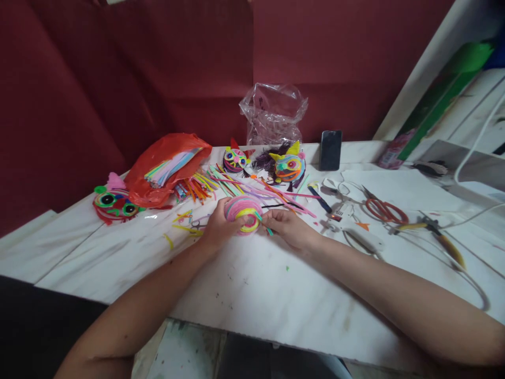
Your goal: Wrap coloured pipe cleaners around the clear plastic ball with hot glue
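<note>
A round piece wound from pipe cleaners (241, 204), pink on the outside with a yellow ring and a pink middle, is held over the table. My left hand (221, 226) grips it from the left, the thumb laid across its face. At its right edge my right hand (286, 226) pinches a green pipe cleaner (269, 230), one part of which lies against the yellow ring. Just behind, loose pink, orange and purple pipe cleaners (284, 196) are spread on the table. Short yellow offcuts (187, 228) lie left of my left hand.
Finished animal heads (114, 202) stand left and at the back. A red plastic bag (169, 158) holds pipe cleaners. To the right lie orange-handled scissors (384, 209), pliers (442, 239), a glue gun (361, 237) with its cord and a dark-handled tool (320, 199). A phone (330, 151) leans behind.
</note>
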A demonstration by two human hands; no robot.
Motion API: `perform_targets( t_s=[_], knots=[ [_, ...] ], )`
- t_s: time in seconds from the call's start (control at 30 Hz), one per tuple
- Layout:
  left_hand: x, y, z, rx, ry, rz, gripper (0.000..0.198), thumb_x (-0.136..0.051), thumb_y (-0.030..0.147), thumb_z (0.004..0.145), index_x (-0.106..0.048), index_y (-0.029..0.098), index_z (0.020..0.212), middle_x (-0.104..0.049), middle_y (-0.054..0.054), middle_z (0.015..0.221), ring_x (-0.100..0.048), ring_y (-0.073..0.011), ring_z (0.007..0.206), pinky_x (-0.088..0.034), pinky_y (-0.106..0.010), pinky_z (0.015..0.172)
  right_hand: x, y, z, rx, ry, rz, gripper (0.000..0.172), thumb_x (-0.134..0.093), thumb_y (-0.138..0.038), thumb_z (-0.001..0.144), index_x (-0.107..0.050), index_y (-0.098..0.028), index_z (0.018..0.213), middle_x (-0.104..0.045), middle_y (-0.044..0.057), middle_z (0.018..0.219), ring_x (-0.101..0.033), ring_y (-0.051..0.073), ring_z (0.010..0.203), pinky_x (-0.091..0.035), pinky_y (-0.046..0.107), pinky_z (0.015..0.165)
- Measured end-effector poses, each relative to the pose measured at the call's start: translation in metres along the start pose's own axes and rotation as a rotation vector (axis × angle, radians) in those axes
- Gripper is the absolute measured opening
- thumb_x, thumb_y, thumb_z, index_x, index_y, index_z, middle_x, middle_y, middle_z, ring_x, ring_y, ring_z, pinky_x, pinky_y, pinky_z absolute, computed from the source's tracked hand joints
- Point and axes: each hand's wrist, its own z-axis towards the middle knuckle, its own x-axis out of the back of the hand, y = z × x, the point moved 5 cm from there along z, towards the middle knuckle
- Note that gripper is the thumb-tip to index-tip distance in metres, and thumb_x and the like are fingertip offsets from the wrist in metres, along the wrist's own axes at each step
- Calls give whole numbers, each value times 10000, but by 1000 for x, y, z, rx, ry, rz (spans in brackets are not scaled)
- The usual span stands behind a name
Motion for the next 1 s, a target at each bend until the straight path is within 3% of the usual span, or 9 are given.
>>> perform_targets(
  t_s=[0.13, 0.27, 0.4, 0.5, 0.63, 0.73, 0.9, 1.0],
  knots=[
    [5, 0, 1, -58, 52, 7, 596, -698, 469, 687, -532, 183, 1182, -633, -98, 1159, -593, -276, 1102, -460, -437, 982, -1, -1, 0, -11, -63, 72, 362, -782, -484, 643, -587, -181, 607, -574, -24, 559, -489, 105, 550, -395, 251, 579],
    [15, 22, -10, -442, 198, 195, 509, -650, 476, 756, -572, 205, 1180, -564, -123, 1286, -483, -287, 1251, -353, -444, 1090, 5, -6, -1, 68, 33, -115, 312, -743, -458, 685, -587, -191, 649, -545, -39, 571, -447, 104, 546, -360, 246, 552],
    [9, 39, -27, -744, 74, 331, 301, -670, 431, 785, -652, 250, 1025, -663, -76, 1054, -542, -266, 1090, -359, -434, 1036, 0, -14, -6, 235, 47, -358, 240, -651, -422, 770, -604, -196, 704, -545, -30, 611, -458, 118, 578, -360, 255, 571],
    [1, 43, -37, -823, -26, 372, 125, -579, 340, 868, -668, 252, 880, -661, -50, 874, -560, -228, 948, -381, -413, 948, -7, -17, -14, 326, -2, -474, 222, -600, -401, 824, -614, -202, 725, -586, -3, 636, -502, 142, 600, -390, 269, 578],
    [-9, 44, -47, -865, -123, 454, 208, -478, 306, 922, -647, 225, 831, -653, -66, 863, -550, -225, 981, -380, -409, 924, -3, -19, -22, 391, -3, -625, 212, -588, -401, 859, -649, -216, 772, -656, 39, 708, -567, 175, 639, -438, 294, 593],
    [-12, 44, -52, -914, -177, 485, 187, -487, 284, 923, -644, 225, 841, -670, -68, 911, -539, -227, 1024, -366, -414, 959, -3, -26, -25, 488, -86, -702, 206, -567, -386, 885, -640, -229, 774, -657, 50, 725, -597, 185, 661, -472, 299, 608],
    [-11, 47, -63, -1073, -102, 483, 140, -518, 229, 894, -632, 211, 815, -669, -60, 875, -543, -218, 1007, -386, -408, 972, -14, -55, -39, 650, -204, -860, 234, -527, -366, 927, -615, -235, 754, -654, 62, 678, -612, 181, 615, -475, 287, 560],
    [-11, 52, -74, -1220, -70, 424, 145, -526, 234, 893, -629, 176, 808, -658, -62, 845, -559, -197, 942, -435, -365, 921, -26, -67, -50, 622, -426, -949, 292, -476, -346, 965, -591, -224, 726, -634, 42, 643, -611, 157, 585, -474, 253, 542]
  ],
)
